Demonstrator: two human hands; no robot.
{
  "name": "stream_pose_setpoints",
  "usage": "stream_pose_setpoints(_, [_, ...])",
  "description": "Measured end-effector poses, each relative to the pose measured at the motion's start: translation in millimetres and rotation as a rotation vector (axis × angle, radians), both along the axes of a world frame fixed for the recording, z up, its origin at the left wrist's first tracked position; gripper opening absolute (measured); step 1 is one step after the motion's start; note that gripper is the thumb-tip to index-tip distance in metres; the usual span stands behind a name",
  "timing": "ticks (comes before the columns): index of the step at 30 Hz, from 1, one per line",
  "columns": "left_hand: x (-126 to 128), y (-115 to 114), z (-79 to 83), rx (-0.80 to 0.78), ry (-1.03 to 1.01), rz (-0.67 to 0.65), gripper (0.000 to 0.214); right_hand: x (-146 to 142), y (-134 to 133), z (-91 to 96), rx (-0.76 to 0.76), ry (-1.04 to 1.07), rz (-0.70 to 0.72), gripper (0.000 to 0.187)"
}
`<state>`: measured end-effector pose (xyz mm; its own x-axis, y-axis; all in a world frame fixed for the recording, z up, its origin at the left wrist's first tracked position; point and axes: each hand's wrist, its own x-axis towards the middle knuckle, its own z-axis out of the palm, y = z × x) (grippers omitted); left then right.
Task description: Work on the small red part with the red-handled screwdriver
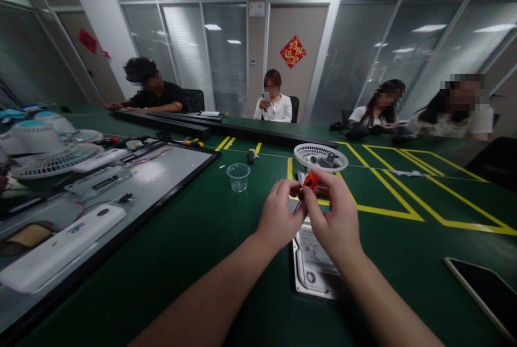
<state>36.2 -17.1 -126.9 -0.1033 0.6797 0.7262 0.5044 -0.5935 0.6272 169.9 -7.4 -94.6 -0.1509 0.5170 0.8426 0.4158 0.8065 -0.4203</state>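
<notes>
A silver hard disk drive (314, 252) lies flat on the green table, partly covered by my hands and right forearm. Over its far half my right hand (333, 204) pinches the orange-and-black handle of a screwdriver (311, 180). My left hand (280, 212) closes its fingertips on the same screwdriver, just below the handle. A thin metal shaft shows between the two hands, and its tip is hidden. Left of the hands stands a clear plastic cup (238, 179). Behind them, a white round fan grille (321, 157) holds some small dark parts.
A large black-framed panel (177, 174) on the left carries white casings and wires. White fan parts (44, 142) stand beyond it. A phone (484, 293) lies at right. Long black bars (250, 134) cross the far side. Yellow tape (388, 209) marks the table. Several people sit opposite.
</notes>
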Motion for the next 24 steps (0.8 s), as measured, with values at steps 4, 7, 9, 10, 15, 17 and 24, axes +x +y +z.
stream_pose_setpoints(4, [-0.7, 0.0, 0.4, -0.008, 0.01, -0.003, 0.008, 0.4, -0.8, 0.4, 0.0, -0.001, 0.008, 0.038])
stream_pose_setpoints(7, [-0.7, -1.2, 1.6, -0.007, 0.03, -0.023, 0.009, -0.2, -0.6, -1.2, -0.026, 0.009, 0.03, 0.04])
stream_pose_setpoints(9, [-0.6, -1.6, 1.9, -0.001, 0.033, -0.024, 0.011, -0.5, -0.3, -1.6, -0.026, 0.008, 0.028, 0.04])
stream_pose_setpoints(10, [-0.5, -1.5, 1.9, 0.001, 0.029, -0.018, 0.013, -0.5, -0.2, -1.3, -0.019, 0.005, 0.024, 0.04])
stream_pose_setpoints(15, [-0.7, -0.4, 0.8, 0.008, 0.013, 0.012, 0.011, 0.3, -1.4, 1.9, 0.022, -0.015, -0.009, 0.037])
stream_pose_setpoints(17, [-0.8, -0.5, 0.8, 0.005, 0.022, -0.003, 0.009, 0.5, -1.8, 1.3, 0.011, -0.01, 0.0, 0.038])
stream_pose_setpoints(24, [0.3, -0.6, 0.6, 0.012, 0.039, -0.019, 0.017, 0.2, 0.0, -2.6, -0.053, 0.023, 0.028, 0.038])
